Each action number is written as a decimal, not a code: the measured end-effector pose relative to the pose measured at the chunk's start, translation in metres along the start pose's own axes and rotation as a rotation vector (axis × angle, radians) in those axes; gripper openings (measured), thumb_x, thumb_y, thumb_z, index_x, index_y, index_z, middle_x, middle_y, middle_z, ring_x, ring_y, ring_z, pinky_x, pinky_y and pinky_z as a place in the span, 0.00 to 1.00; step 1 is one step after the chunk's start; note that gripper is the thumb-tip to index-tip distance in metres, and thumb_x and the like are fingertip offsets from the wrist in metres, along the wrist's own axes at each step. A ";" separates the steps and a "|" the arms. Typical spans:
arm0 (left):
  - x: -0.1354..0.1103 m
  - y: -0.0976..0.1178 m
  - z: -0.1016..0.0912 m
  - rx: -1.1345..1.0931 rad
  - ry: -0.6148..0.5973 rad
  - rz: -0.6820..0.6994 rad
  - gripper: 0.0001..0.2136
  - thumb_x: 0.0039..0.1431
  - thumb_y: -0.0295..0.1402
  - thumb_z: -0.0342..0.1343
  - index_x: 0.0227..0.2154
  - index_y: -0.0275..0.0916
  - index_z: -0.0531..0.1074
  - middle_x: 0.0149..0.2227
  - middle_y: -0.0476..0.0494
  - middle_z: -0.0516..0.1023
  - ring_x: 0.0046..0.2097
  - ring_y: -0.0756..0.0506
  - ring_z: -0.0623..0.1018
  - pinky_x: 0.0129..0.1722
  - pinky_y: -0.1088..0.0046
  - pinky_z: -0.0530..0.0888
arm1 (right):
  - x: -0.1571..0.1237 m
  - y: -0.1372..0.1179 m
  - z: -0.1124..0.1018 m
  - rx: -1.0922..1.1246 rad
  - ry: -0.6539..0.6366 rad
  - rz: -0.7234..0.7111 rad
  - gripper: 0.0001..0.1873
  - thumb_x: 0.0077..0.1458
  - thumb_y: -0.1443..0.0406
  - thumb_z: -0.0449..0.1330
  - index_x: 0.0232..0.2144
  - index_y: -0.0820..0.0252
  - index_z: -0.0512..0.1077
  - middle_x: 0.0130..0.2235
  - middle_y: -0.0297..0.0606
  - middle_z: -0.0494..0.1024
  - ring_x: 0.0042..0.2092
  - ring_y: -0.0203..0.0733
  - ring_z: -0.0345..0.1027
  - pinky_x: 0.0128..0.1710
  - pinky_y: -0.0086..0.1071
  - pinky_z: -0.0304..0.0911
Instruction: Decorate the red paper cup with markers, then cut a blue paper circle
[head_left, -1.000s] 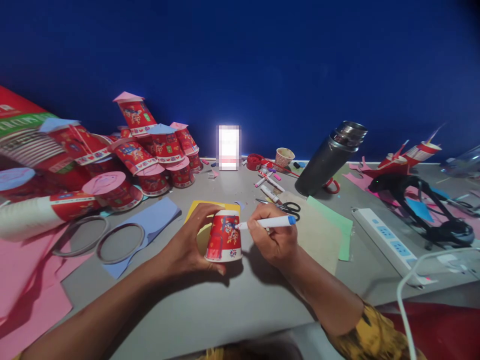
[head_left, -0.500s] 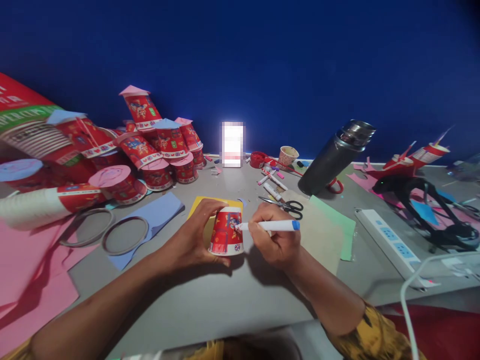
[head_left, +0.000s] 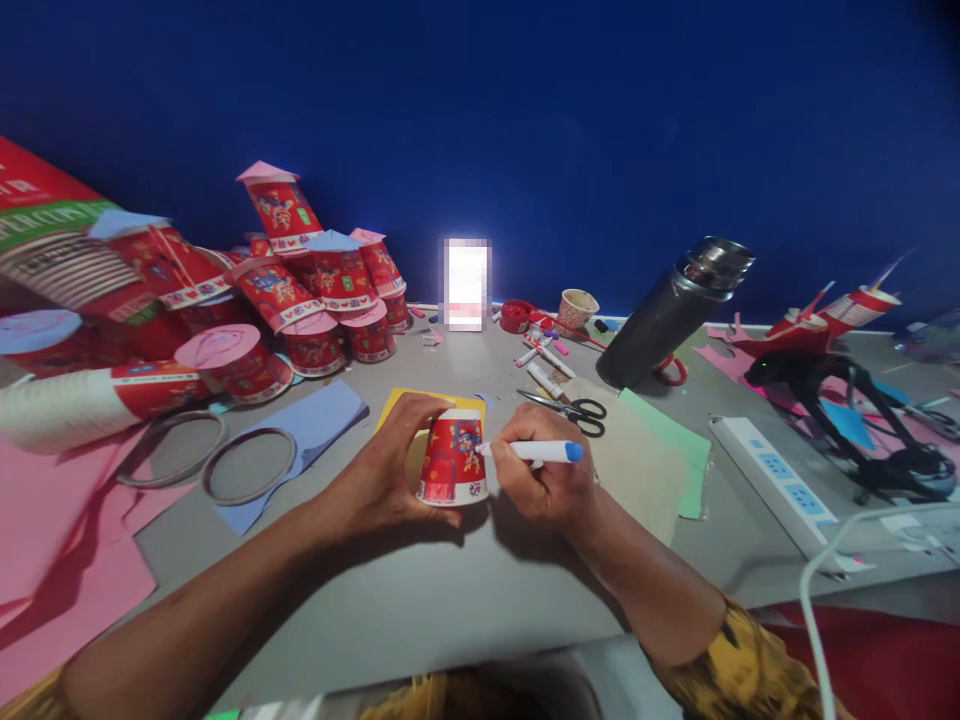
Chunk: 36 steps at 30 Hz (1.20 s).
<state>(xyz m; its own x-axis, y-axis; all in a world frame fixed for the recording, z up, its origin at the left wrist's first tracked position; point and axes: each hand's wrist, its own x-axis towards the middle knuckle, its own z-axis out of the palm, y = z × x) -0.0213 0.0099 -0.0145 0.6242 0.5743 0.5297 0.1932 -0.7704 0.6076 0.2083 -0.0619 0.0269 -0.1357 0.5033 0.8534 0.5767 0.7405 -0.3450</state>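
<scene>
A red patterned paper cup (head_left: 453,458) stands upside down above the grey table, its wide white rim at the bottom. My left hand (head_left: 386,465) grips it from the left, fingers over the top and thumb by the rim. My right hand (head_left: 541,472) pinches a white marker (head_left: 551,451) with a blue end. The marker's tip points left and meets, or nearly meets, the cup's printed side; exact contact I cannot tell. A yellow paper sheet (head_left: 394,402) lies partly hidden behind the left hand and cup.
Stacked red cups (head_left: 281,290) with paper tops rise at left, near two grey rings (head_left: 250,467) and blue paper (head_left: 330,415). Scissors (head_left: 587,415), loose markers (head_left: 543,381), a dark thermos (head_left: 660,320), green paper (head_left: 667,440) and a power strip (head_left: 776,490) lie to the right.
The marker's blue end has swung slightly left as my right hand shifted a little. My left hand keeps its hold on the cup. The view has tilted slightly.
</scene>
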 end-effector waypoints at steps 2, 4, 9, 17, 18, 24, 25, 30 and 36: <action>0.000 -0.001 0.000 0.002 -0.003 -0.005 0.51 0.40 0.51 0.82 0.66 0.52 0.64 0.60 0.40 0.74 0.59 0.33 0.78 0.61 0.50 0.77 | 0.001 -0.001 0.000 0.011 0.013 -0.001 0.07 0.63 0.72 0.60 0.35 0.54 0.70 0.27 0.31 0.76 0.27 0.38 0.70 0.28 0.32 0.66; 0.000 -0.003 0.001 0.008 -0.004 -0.003 0.52 0.37 0.50 0.83 0.66 0.52 0.64 0.60 0.40 0.74 0.59 0.32 0.78 0.60 0.50 0.77 | 0.001 -0.004 0.000 0.032 -0.002 -0.002 0.07 0.64 0.72 0.60 0.35 0.54 0.70 0.28 0.31 0.77 0.28 0.38 0.71 0.29 0.32 0.66; 0.000 -0.004 0.001 0.031 -0.001 -0.012 0.54 0.34 0.49 0.84 0.66 0.51 0.64 0.60 0.40 0.74 0.60 0.31 0.78 0.60 0.49 0.78 | -0.001 -0.006 0.002 0.053 -0.044 -0.009 0.06 0.65 0.71 0.61 0.36 0.55 0.71 0.28 0.32 0.78 0.28 0.39 0.72 0.31 0.33 0.68; -0.002 -0.004 0.002 0.038 0.000 -0.030 0.52 0.38 0.51 0.83 0.66 0.50 0.64 0.59 0.40 0.74 0.60 0.32 0.78 0.61 0.50 0.77 | 0.000 -0.002 0.002 0.020 0.028 0.001 0.07 0.64 0.71 0.60 0.36 0.54 0.71 0.28 0.32 0.78 0.28 0.39 0.72 0.29 0.33 0.68; -0.001 -0.004 0.003 0.037 -0.001 -0.019 0.52 0.38 0.52 0.83 0.66 0.51 0.64 0.60 0.40 0.74 0.59 0.32 0.78 0.61 0.50 0.77 | -0.001 -0.004 0.003 0.038 0.017 -0.006 0.06 0.64 0.71 0.61 0.37 0.54 0.71 0.28 0.32 0.79 0.28 0.39 0.73 0.30 0.33 0.69; -0.001 -0.003 0.004 0.052 0.006 -0.010 0.54 0.36 0.51 0.84 0.66 0.51 0.63 0.60 0.39 0.74 0.59 0.31 0.77 0.62 0.47 0.76 | -0.003 -0.005 0.005 0.034 -0.046 -0.028 0.06 0.65 0.71 0.61 0.37 0.54 0.71 0.28 0.32 0.78 0.29 0.40 0.72 0.32 0.34 0.69; -0.001 -0.002 0.004 0.048 0.006 -0.016 0.53 0.36 0.51 0.84 0.65 0.50 0.63 0.60 0.39 0.74 0.60 0.31 0.77 0.62 0.47 0.76 | -0.003 -0.003 0.004 0.010 -0.035 -0.026 0.06 0.65 0.71 0.61 0.37 0.54 0.70 0.28 0.32 0.77 0.28 0.40 0.72 0.31 0.34 0.68; -0.001 -0.001 0.002 0.064 -0.010 -0.075 0.51 0.37 0.50 0.83 0.64 0.51 0.65 0.59 0.40 0.74 0.60 0.30 0.77 0.62 0.47 0.76 | -0.002 -0.001 0.001 -0.013 0.032 -0.007 0.08 0.63 0.72 0.61 0.37 0.53 0.70 0.28 0.31 0.77 0.27 0.40 0.71 0.30 0.33 0.68; -0.001 -0.003 0.004 0.041 -0.003 -0.028 0.52 0.38 0.52 0.83 0.65 0.50 0.63 0.59 0.38 0.73 0.60 0.31 0.77 0.62 0.47 0.76 | -0.003 -0.007 0.005 0.018 -0.014 -0.017 0.06 0.65 0.71 0.62 0.37 0.54 0.72 0.28 0.33 0.79 0.29 0.40 0.73 0.32 0.33 0.70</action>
<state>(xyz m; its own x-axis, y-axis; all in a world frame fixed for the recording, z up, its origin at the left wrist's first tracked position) -0.0196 0.0105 -0.0191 0.6204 0.5951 0.5109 0.2415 -0.7647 0.5975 0.2005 -0.0663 0.0252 -0.1571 0.4966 0.8536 0.5598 0.7569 -0.3373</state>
